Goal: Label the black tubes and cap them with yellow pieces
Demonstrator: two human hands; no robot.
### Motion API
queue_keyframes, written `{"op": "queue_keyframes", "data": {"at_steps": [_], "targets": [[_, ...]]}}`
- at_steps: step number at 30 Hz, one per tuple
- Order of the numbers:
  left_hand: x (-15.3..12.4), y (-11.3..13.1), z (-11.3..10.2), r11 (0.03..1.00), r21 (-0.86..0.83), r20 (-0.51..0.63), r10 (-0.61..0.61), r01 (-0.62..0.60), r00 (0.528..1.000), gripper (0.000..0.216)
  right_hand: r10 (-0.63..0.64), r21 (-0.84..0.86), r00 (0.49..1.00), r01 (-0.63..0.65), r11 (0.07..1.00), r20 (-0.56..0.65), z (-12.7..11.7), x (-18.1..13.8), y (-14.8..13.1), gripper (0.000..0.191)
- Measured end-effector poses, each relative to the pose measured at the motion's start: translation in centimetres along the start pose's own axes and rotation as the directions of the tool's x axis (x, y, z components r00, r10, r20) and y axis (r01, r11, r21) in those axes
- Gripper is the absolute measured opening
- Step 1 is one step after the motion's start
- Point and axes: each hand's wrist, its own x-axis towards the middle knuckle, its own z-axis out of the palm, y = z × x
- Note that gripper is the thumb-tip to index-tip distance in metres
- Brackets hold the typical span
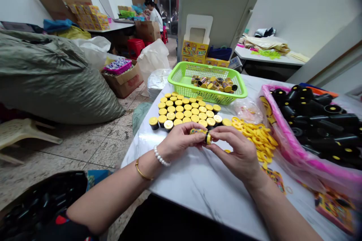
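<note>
As the left hand [178, 141] pinches a small tube [199, 131], the right hand [239, 151] grips its yellow end [209, 139], best kept squarely aligned.

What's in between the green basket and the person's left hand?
Lots of black pots with yellow lids stand between the green basket and the left hand, on the white table. The head view shows them.

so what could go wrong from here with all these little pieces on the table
The small labelled piece is held by the fingers, so it might slip. The yellow-capped pieces stand close together just beyond the left hand; a bump could topple several. The right hand is beside the loose yellow parts and might scatter some.
</note>
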Motion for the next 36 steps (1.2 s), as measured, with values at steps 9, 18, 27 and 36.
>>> {"op": "queue_keyframes", "data": {"at_steps": [9, 18, 27, 36], "targets": [[-0.6, 0.6, 0.5, 0.986, 0.096, 0.031, 0.136, -0.139, 0.99, 0.034, 0.41, 0.319, 0.912, -0.394, 0.862, 0.018, 1.7, -1.1, -0.9, 0.02], [-0.3, 0.4, 0.6, 0.995, -0.069, -0.002, -0.067, 0.066, 0.998, 0.036, 0.274, 0.244, 0.961, -0.274, 0.93, 0.035, 0.9, -0.4, -0.8, 0.036], [-1.0, 0.3, 0.9, 0.984, -0.065, 0.105, -0.16, 0.168, 0.981, 0.049, 0.508, 0.488, 0.792, -0.61, 0.624, 0.34, -0.3, 0.6, -3.2, 0.026], [-1.3, 0.2, 1.2, 0.988, 0.079, 0.011, -0.131, 0.129, 0.991, 0.033, 0.642, 0.246, 0.747, -0.599, 0.762, -0.171, -3.3, 14.3, 6.6, 0.026]]}}
